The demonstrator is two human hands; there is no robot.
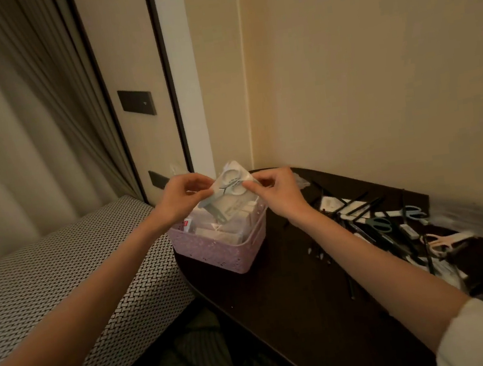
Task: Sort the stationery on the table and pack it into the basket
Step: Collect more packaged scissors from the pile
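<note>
- Woven black-and-white fabric covers the seat point(61, 268) at the far left, beside the dark table point(293, 283); a curtain point(11, 121) hangs behind it.
- Next comes the left hand point(180, 197), raised above the basket, its thumb and fingers pinching the left edge of a clear packet point(231, 184).
- That packet holds small scissors with pale ring handles, blades pointing down and left; it hangs in the air between both hands, just over the basket's open top.
- Below it sits the pink basket point(222, 253), on the table's left end, already well filled with pale boxes and wrapped packs.
- On the packet's other side, the right hand point(278, 190) pinches the right edge, fingers curled in tight.
- Judging by the pose, the step in hand is settling this packet into the basket. To do it well, the person should keep the packet flat or slide it edgewise into a gap along the wall, blades down, so it does not perch on the pile and slip off.
- One hand could press the boxes aside while the other feeds the packet in; the plastic looks slippery, so a firm pinch matters until it is seated.
- Farther right, well apart from the basket, a loose heap point(394, 230) of scissors, black pens and white items waits on the table, so much of the task remains.
</note>
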